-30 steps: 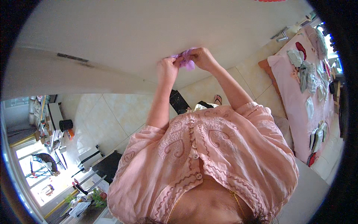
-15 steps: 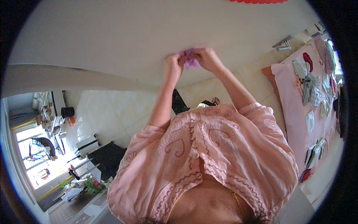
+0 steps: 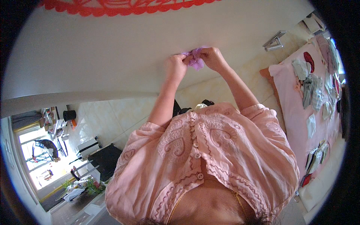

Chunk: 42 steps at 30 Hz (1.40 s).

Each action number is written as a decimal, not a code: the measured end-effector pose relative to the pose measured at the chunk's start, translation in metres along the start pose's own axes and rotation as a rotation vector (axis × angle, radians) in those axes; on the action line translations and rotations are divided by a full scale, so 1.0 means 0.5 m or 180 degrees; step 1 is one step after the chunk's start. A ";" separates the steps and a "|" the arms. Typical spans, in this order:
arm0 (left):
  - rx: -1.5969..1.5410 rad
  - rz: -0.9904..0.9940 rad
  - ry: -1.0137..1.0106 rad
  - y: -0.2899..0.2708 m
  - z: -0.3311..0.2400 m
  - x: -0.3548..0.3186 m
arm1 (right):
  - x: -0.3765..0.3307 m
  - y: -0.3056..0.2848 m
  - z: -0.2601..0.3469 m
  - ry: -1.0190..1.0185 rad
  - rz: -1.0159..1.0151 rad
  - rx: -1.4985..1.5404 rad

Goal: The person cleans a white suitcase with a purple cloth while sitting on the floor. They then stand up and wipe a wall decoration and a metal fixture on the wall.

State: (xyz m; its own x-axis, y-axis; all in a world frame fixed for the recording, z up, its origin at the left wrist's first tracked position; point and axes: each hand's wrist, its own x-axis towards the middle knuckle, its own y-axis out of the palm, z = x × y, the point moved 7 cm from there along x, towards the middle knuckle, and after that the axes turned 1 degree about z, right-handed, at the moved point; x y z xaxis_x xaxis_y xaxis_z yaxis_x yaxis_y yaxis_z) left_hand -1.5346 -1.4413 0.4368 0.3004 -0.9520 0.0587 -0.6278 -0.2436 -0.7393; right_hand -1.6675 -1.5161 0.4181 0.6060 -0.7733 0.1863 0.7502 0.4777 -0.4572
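Note:
Both arms reach forward, with my hands close together before a broad pale door-like panel (image 3: 123, 48). Between them is a small, crumpled purple piece, soft and cloth-like (image 3: 196, 63); its exact kind is unclear. My left hand (image 3: 177, 66) has its fingers closed at the left edge of this piece. On the other side, my right hand (image 3: 213, 59) pinches its upper right part, and a loose bit hangs below the fingers. Whether the piece touches the panel cannot be told.
A red scalloped decoration (image 3: 131, 8) crosses the panel's top. To its right is a metal handle (image 3: 275, 42). At right stands a bed with a pink sheet (image 3: 287, 101) and several garments (image 3: 313, 90). On the left are a black box-like thing (image 3: 103, 161), green plants (image 3: 93, 185) and a bright window (image 3: 37, 157).
My view has tilted up, so more of the red decoration shows. The purple piece hangs looser, and both hands remain on it.

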 end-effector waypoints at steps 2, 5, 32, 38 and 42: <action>0.0129 -0.0074 0.0117 0.038 0.018 0.004 | 0.000 0.002 -0.025 0.0045 0.0144 0.0052; -0.0039 -0.0030 -0.0049 0.094 0.049 0.003 | -0.016 0.008 -0.050 0.0157 0.0330 -0.0110; -0.0575 -0.1883 0.0839 -0.304 0.030 -0.094 | 0.084 0.093 0.386 -0.1408 0.0204 -0.0758; -0.0180 -0.2820 0.1031 -0.531 -0.024 -0.141 | 0.139 0.130 0.520 -0.1275 -0.0240 -0.0002; -0.0374 -0.2850 0.1477 -0.579 -0.008 -0.152 | 0.145 0.165 0.573 -0.1378 -0.0536 0.0000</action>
State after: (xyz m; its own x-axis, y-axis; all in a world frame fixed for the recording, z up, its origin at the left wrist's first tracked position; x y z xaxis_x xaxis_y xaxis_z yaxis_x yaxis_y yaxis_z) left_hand -1.3788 -1.2992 0.6491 0.4022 -0.3825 0.8319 -0.3830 -0.8955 -0.2266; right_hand -1.4857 -1.4132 0.6428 0.5304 -0.5950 0.6039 0.8477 0.3603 -0.3894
